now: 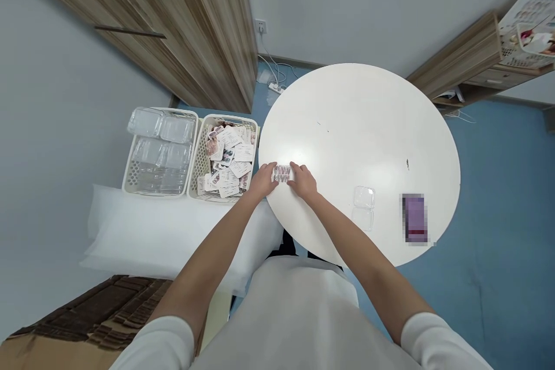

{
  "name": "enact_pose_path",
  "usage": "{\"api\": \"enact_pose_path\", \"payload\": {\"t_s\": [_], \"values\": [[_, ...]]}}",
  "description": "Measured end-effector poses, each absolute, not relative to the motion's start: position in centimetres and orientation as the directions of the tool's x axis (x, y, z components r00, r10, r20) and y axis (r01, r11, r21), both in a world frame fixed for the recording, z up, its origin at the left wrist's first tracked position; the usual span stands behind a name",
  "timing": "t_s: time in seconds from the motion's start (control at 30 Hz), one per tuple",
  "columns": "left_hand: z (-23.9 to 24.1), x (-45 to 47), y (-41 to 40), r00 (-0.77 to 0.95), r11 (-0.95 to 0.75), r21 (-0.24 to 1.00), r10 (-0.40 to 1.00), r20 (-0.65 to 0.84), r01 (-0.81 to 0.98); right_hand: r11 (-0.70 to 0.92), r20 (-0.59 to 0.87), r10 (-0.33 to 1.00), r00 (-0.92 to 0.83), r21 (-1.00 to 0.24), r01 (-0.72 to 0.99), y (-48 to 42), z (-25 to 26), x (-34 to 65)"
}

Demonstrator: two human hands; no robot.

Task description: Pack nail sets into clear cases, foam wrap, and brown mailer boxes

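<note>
A small card of press-on nails [282, 173] lies at the left edge of the round white table [359, 127]. My left hand [262, 180] grips its left end with the fingers curled. The right end is pinched by my right hand [303, 181]. Both hands rest on the tabletop.
An open clear plastic clamshell box [363, 207] and a blurred purple object [415, 218] lie on the table's right side. Left of the table a white basket [208, 179] holds several nail cards, and another basket [134, 176] holds clear boxes. Brown cardboard [87, 312] sits lower left.
</note>
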State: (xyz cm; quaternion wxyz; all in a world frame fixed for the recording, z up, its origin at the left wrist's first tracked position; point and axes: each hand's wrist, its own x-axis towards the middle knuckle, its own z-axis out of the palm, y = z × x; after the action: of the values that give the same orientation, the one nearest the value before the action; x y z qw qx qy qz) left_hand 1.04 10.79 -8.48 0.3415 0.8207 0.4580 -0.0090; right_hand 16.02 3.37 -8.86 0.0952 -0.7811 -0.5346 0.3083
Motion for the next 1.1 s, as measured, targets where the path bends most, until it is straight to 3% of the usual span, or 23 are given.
{"api": "enact_pose_path", "payload": {"t_s": [0.3,0.57,0.9,1.1], "values": [[-8.4,0.7,8.9,0.584,-0.328,0.637,0.775,-0.241,0.698,-0.350,-0.329,0.925,0.189,-0.548,0.760,2.4,-8.8,15.8],[-7.6,0.6,6.4,0.712,-0.388,0.730,0.676,-0.191,0.563,-0.303,-0.262,0.952,0.160,-0.719,0.626,-1.6,-7.9,17.0],[-5.6,3.8,0.1,0.819,-0.473,0.783,0.568,-0.081,0.405,-0.283,-0.192,0.958,0.213,-0.758,0.587,-10.5,-5.6,20.5],[-4.8,7.3,-4.1,0.861,-0.497,0.780,0.498,-0.103,0.381,-0.294,-0.172,0.949,0.263,-0.781,0.551,-16.2,-4.9,24.0]]}}
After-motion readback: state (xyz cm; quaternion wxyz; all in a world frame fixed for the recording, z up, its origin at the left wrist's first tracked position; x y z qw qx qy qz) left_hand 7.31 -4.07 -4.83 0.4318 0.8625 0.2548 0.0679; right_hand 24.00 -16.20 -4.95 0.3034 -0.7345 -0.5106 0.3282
